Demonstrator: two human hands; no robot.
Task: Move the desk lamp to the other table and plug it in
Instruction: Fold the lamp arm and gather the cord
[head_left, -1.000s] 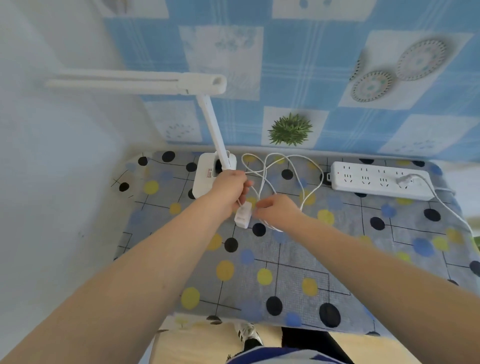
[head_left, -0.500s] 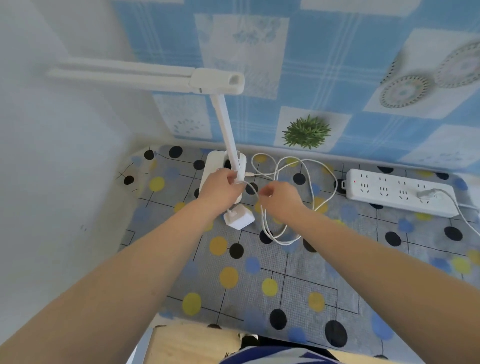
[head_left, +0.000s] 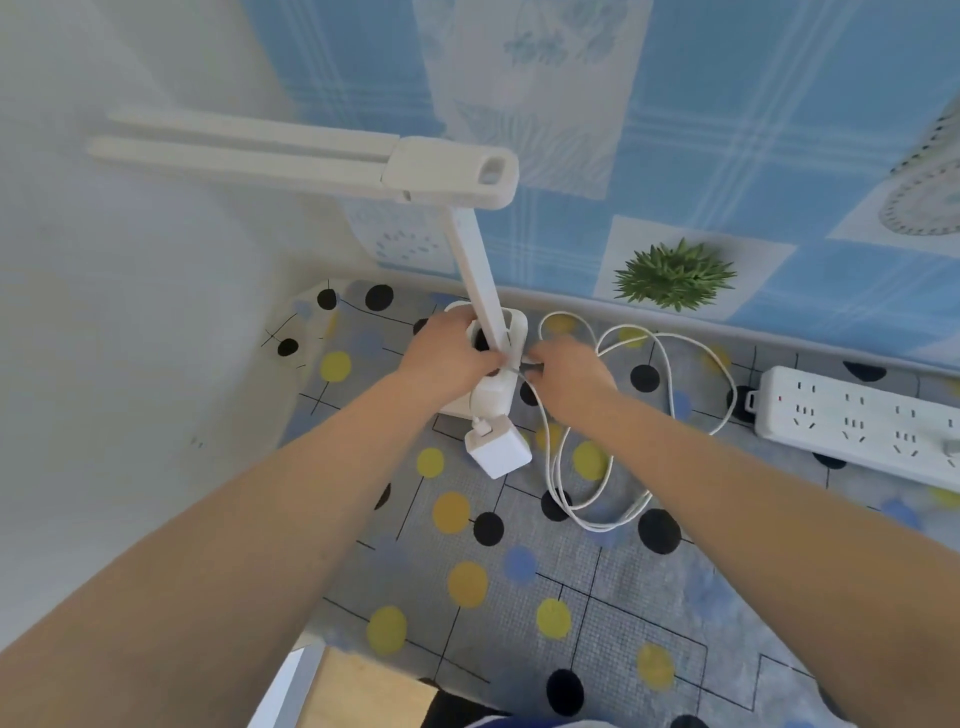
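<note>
The desk lamp stands on the tabletop at the back left, near the wall corner. Both hands meet at its base: the left hand on the left side, the right hand on the right. The adapter lies just in front of the base. The cable lies in loops to the right, between the lamp and the power strip.

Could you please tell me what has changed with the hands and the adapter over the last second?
The left hand let go of the white adapter, which now lies on the table, and grips the lamp at the foot of its stem. The right hand moved to the lamp base, pinching the cable. The power strip stayed put.
</note>
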